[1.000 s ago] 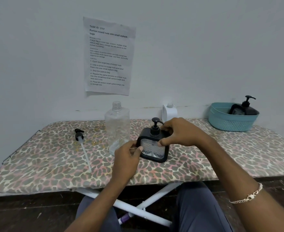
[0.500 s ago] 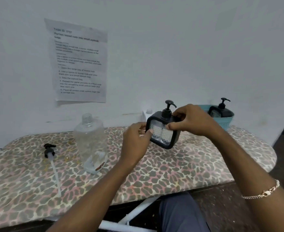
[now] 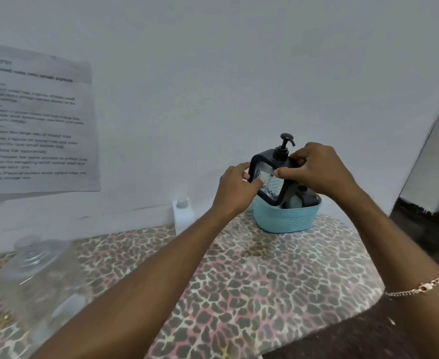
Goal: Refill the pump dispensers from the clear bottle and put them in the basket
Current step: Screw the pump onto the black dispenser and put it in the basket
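Both hands, left hand point(image 3: 235, 189) and right hand point(image 3: 320, 169), are gripping the black pump dispenser point(image 3: 271, 178) by its sides, tilted, right above the teal basket point(image 3: 288, 222), where another dispenser point(image 3: 307, 196) already sits. Looks like rigid plastic with some weight once filled, probably slick, so I'd grip the frame sides, not the pump head. No brand visible; the wall sheet point(image 3: 37, 120), left of the basket, is too blurry to read.

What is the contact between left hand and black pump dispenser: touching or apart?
Touching. The head view shows the left hand gripping the black pump dispenser, thumb on its clear front, fingers round its edge.
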Demonstrator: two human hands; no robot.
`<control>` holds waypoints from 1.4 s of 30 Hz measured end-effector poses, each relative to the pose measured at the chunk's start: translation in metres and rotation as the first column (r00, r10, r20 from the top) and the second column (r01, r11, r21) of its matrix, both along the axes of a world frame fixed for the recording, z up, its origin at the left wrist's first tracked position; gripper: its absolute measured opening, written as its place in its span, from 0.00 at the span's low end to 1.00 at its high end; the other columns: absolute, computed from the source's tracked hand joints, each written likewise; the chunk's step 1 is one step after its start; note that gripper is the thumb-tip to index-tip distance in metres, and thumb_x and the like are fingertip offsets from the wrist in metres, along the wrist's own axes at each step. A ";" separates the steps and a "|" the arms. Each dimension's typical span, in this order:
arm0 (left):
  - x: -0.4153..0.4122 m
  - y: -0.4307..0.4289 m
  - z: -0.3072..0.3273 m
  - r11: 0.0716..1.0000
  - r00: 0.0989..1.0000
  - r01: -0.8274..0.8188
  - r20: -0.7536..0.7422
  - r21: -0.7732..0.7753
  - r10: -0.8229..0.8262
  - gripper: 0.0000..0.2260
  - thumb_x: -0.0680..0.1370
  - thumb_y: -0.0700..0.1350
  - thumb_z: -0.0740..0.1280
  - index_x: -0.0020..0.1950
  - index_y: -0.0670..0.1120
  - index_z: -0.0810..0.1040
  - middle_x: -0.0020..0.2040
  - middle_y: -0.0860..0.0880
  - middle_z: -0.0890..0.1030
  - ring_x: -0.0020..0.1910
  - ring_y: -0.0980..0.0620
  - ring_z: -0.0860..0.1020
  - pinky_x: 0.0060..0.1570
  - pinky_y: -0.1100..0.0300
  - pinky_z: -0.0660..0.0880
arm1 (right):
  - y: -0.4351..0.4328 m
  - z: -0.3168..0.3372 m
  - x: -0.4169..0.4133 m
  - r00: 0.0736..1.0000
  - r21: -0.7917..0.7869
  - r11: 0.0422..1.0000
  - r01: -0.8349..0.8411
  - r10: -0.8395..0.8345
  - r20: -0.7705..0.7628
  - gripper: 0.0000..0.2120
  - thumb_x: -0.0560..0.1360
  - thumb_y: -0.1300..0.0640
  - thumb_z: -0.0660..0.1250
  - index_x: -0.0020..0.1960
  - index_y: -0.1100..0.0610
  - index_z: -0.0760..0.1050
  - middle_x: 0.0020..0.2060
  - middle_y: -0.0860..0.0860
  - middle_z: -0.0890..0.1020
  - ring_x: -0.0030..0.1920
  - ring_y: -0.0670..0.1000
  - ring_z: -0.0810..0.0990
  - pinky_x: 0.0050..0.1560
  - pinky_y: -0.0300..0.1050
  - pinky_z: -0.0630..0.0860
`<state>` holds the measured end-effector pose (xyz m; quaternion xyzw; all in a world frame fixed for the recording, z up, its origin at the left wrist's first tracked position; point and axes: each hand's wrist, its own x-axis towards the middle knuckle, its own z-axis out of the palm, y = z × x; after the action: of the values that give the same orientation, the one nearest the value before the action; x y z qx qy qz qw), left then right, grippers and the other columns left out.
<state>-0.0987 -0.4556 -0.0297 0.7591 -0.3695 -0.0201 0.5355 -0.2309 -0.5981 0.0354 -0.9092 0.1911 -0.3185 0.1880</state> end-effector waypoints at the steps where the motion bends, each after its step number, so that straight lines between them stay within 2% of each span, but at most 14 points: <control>1: 0.004 -0.013 0.001 1.000 1.000 0.015 -0.007 0.009 -0.015 0.22 0.80 0.54 0.71 0.74 0.52 0.77 0.60 0.48 0.79 0.57 0.49 0.80 0.58 0.54 0.77 | -0.009 -0.001 0.003 1.000 -0.003 1.000 0.018 -0.018 -0.005 0.20 0.68 0.47 0.79 0.42 0.65 0.84 0.37 0.63 0.80 0.34 0.54 0.74 0.33 0.50 0.73; 4: 0.017 -0.046 0.000 0.997 0.998 0.055 -0.020 0.047 -0.054 0.24 0.81 0.56 0.71 0.75 0.51 0.75 0.61 0.47 0.79 0.60 0.49 0.79 0.55 0.57 0.73 | -0.034 -0.007 0.011 0.998 0.017 0.998 0.059 -0.059 -0.017 0.22 0.68 0.47 0.79 0.37 0.67 0.80 0.33 0.63 0.75 0.32 0.52 0.70 0.31 0.45 0.64; 8: 0.029 -0.079 -0.014 0.991 0.996 0.087 -0.024 0.099 -0.085 0.23 0.81 0.58 0.70 0.73 0.50 0.77 0.60 0.47 0.78 0.58 0.50 0.78 0.52 0.58 0.72 | -0.063 -0.027 0.026 0.996 0.029 0.997 0.078 -0.077 -0.042 0.28 0.68 0.47 0.80 0.33 0.69 0.72 0.30 0.57 0.69 0.30 0.52 0.66 0.31 0.46 0.62; 12: 0.040 -0.104 -0.033 0.987 0.997 0.081 -0.011 0.138 -0.081 0.14 0.81 0.56 0.68 0.61 0.50 0.81 0.53 0.47 0.81 0.51 0.50 0.81 0.50 0.53 0.78 | -0.084 -0.050 0.041 0.994 0.035 0.996 0.084 -0.081 -0.077 0.29 0.69 0.46 0.80 0.28 0.61 0.65 0.29 0.55 0.67 0.29 0.51 0.65 0.30 0.45 0.60; 15: 0.046 -0.116 -0.047 0.982 0.996 0.088 -0.042 0.170 -0.082 0.09 0.80 0.51 0.67 0.53 0.46 0.81 0.45 0.45 0.83 0.45 0.47 0.82 0.48 0.47 0.81 | -0.094 -0.069 0.051 0.989 0.055 0.993 0.105 -0.098 -0.113 0.27 0.69 0.47 0.80 0.28 0.59 0.65 0.29 0.53 0.68 0.29 0.50 0.65 0.29 0.43 0.60; 18: 0.049 -0.124 -0.058 0.973 0.995 0.092 -0.054 0.212 -0.082 0.07 0.79 0.46 0.65 0.51 0.43 0.80 0.40 0.46 0.81 0.36 0.48 0.78 0.38 0.53 0.75 | -0.104 -0.089 0.058 0.980 0.040 0.989 0.144 -0.137 -0.141 0.26 0.70 0.46 0.78 0.29 0.59 0.67 0.31 0.53 0.70 0.29 0.51 0.68 0.30 0.44 0.63; 20: 0.051 -0.128 -0.062 0.967 0.995 0.093 -0.043 0.236 -0.085 0.06 0.80 0.43 0.64 0.49 0.41 0.79 0.38 0.48 0.79 0.34 0.51 0.74 0.35 0.57 0.71 | -0.111 -0.101 0.061 0.972 0.011 0.986 0.167 -0.163 -0.168 0.25 0.70 0.43 0.76 0.30 0.60 0.70 0.37 0.53 0.75 0.33 0.54 0.75 0.32 0.48 0.69; 23: 0.052 -0.133 -0.063 0.952 0.996 0.094 -0.021 0.292 -0.092 0.04 0.80 0.40 0.62 0.45 0.44 0.75 0.38 0.50 0.77 0.33 0.53 0.73 0.31 0.59 0.66 | -0.117 -0.114 0.064 0.953 -0.049 0.978 0.202 -0.208 -0.220 0.21 0.71 0.40 0.74 0.35 0.58 0.77 0.61 0.55 0.80 0.49 0.56 0.82 0.41 0.51 0.78; 26: 0.050 -0.138 -0.063 0.928 0.992 0.124 -0.031 0.352 -0.121 0.05 0.77 0.39 0.62 0.51 0.45 0.77 0.43 0.48 0.81 0.40 0.50 0.78 0.35 0.57 0.72 | -0.119 -0.122 0.066 0.943 -0.088 0.974 0.208 -0.224 -0.245 0.19 0.73 0.39 0.73 0.39 0.55 0.78 0.73 0.54 0.74 0.56 0.54 0.82 0.39 0.48 0.73; 28: 0.048 -0.141 -0.066 0.915 0.989 0.146 -0.041 0.377 -0.141 0.16 0.72 0.43 0.61 0.58 0.45 0.78 0.50 0.46 0.84 0.47 0.46 0.81 0.43 0.52 0.80 | -0.122 -0.129 0.068 0.946 -0.092 0.973 0.213 -0.229 -0.228 0.19 0.73 0.37 0.72 0.41 0.54 0.79 0.73 0.54 0.73 0.64 0.53 0.79 0.39 0.47 0.71; 31: 0.045 -0.143 -0.073 0.904 0.991 0.127 -0.008 0.409 -0.136 0.26 0.65 0.47 0.57 0.62 0.47 0.76 0.54 0.46 0.83 0.53 0.43 0.80 0.53 0.46 0.81 | -0.126 -0.139 0.071 0.948 -0.100 0.969 0.225 -0.242 -0.208 0.21 0.73 0.35 0.71 0.45 0.54 0.82 0.70 0.55 0.76 0.72 0.52 0.72 0.40 0.48 0.74; 38: 0.047 -0.143 -0.075 0.886 0.992 0.115 0.000 0.449 -0.129 0.28 0.64 0.48 0.55 0.64 0.49 0.75 0.55 0.47 0.83 0.56 0.43 0.79 0.57 0.46 0.78 | -0.133 -0.146 0.080 0.939 -0.103 0.967 0.234 -0.252 -0.232 0.22 0.70 0.34 0.69 0.45 0.54 0.82 0.68 0.57 0.77 0.71 0.55 0.72 0.44 0.51 0.79; 40: 0.046 -0.143 -0.075 0.880 0.991 0.111 0.011 0.461 -0.131 0.27 0.64 0.47 0.55 0.62 0.48 0.75 0.54 0.46 0.83 0.55 0.43 0.78 0.58 0.46 0.77 | -0.134 -0.145 0.081 0.940 -0.096 0.971 0.221 -0.238 -0.245 0.25 0.68 0.32 0.66 0.41 0.55 0.80 0.65 0.58 0.79 0.70 0.55 0.73 0.43 0.51 0.79; 42: 0.046 -0.144 -0.076 0.872 0.991 0.098 0.029 0.479 -0.128 0.27 0.63 0.47 0.55 0.61 0.48 0.74 0.53 0.46 0.82 0.55 0.42 0.78 0.58 0.46 0.76 | -0.133 -0.144 0.080 0.943 -0.084 0.974 0.212 -0.227 -0.244 0.24 0.70 0.35 0.69 0.36 0.57 0.76 0.64 0.61 0.78 0.68 0.57 0.75 0.41 0.50 0.78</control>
<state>-0.0530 -0.5992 -0.1056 0.8448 -0.4127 -0.1190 0.3191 -0.1506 -0.7316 -0.1084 -0.9203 0.3044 -0.2246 0.0996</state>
